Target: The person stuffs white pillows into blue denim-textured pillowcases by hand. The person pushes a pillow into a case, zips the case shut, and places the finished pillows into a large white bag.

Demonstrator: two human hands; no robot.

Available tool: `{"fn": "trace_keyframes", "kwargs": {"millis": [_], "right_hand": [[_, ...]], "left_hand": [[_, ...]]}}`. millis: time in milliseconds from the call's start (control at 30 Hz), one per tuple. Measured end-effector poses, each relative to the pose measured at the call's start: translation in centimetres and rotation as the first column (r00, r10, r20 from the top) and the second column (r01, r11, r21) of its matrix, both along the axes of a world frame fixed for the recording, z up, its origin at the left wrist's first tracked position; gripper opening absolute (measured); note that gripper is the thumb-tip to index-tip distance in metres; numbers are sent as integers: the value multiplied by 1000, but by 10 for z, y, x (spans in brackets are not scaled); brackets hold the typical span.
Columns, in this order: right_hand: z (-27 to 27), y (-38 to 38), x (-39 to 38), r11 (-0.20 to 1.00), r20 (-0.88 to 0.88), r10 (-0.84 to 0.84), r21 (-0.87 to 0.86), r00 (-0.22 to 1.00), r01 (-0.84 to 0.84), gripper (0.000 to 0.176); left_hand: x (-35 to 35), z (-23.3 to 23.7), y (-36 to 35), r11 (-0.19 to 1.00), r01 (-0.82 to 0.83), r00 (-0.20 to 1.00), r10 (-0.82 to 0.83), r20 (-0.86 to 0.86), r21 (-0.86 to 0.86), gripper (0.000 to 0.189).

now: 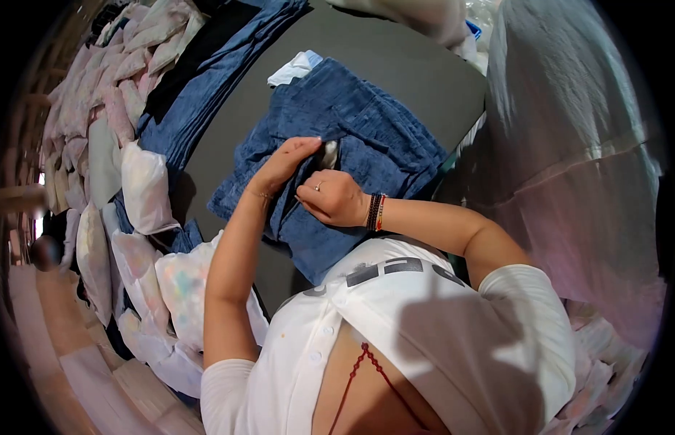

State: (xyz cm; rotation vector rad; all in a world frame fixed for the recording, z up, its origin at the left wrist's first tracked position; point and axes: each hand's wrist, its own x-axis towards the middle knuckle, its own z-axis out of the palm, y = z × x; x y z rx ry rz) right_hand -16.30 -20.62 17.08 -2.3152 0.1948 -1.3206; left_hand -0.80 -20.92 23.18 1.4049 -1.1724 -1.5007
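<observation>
**Both hands at the jeans pocket**

The dark counter stretches beyond both grips, and the folded jeans lie under them. The left hand clasps the denim edge. The right hand, just beside it, pinches the cloth below the white lining. Keeping the denim taut looks wise. The shirt lettering is unreadable.

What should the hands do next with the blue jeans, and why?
Probably pull the cloth apart a little more with the left hand. It and the right hand rest close together on the jeans, and a white patch just above them shows only partly, tucked in the denim.
</observation>
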Motion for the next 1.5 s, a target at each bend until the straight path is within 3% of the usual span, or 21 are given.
{"fn": "trace_keyframes", "kwargs": {"millis": [100,200,300,400,467,533,567,600,633,667,733,800,867,900,1067,1133,1167,1200,1267,1333,1500], "right_hand": [[16,-9,1,991,48,-17,-132,999,23,12],[22,-19,-3,987,33,-42,-155,999,47,12],[20,-43,-13,959,108,-216,-161,970,232,7],[9,-89,-29,931,124,-365,56,923,361,8],[-4,-80,-29,876,-30,-246,421,969,235,11],[-5,-68,-29,726,-53,-185,666,981,173,12],[-5,-68,-28,725,-52,-188,666,981,175,12],[-5,-66,-27,787,-11,-219,590,976,183,12],[-7,-62,-26,838,31,-246,510,969,196,12],[-10,-58,-27,833,27,-249,516,968,200,12],[-16,-56,-28,884,31,-304,381,952,270,13],[-11,-53,-32,883,6,-321,363,947,297,12],[-17,-52,-32,909,10,-291,315,957,274,11],[-16,-50,-31,891,24,-322,345,946,295,12],[-15,-47,-26,911,70,-282,332,957,244,12],[-13,-49,-28,923,49,-281,285,958,257,12],[-15,-50,-26,905,75,-313,326,947,274,12],[-17,-56,-26,908,71,-305,323,950,268,12],[-21,-61,-22,649,-14,-199,747,980,143,12],[-28,-68,-16,658,-16,-193,740,981,142,14],[-41,-79,-6,480,92,-200,877,976,16,18]], "left_hand": [[20,-17,-4,995,99,979,-96,-179,9,31],[14,-10,4,998,-35,997,31,-71,-48,33],[19,-14,3,988,54,995,-42,85,-144,32],[5,-18,11,969,12,956,61,287,-246,17],[-12,-4,17,941,78,746,164,646,-328,29],[-21,5,10,839,235,601,273,752,-492,31],[-20,10,1,838,238,601,270,752,-491,31],[-17,13,-15,699,459,495,312,811,-549,27],[-15,14,-26,523,659,392,373,841,-540,23],[-14,13,-34,525,659,396,366,842,-538,23],[-13,14,-47,622,764,178,54,983,-172,14],[-14,14,-51,625,767,155,39,987,-146,14],[-11,14,-60,648,762,91,-134,987,18,11],[-7,14,-67,616,786,198,-169,966,-53,14],[-3,-11,-90,798,597,216,-256,942,80,17],[14,-35,-94,910,407,714,-369,596,75,17],[19,-38,-88,941,269,909,-319,270,206,16],[19,-43,-83,944,262,912,-311,266,202,16],[19,-53,-73,995,101,991,-101,89,8,17],[21,-57,-72,998,63,994,-64,88,13,15],[22,-60,-74,999,30,997,-27,70,-39,14]]}}
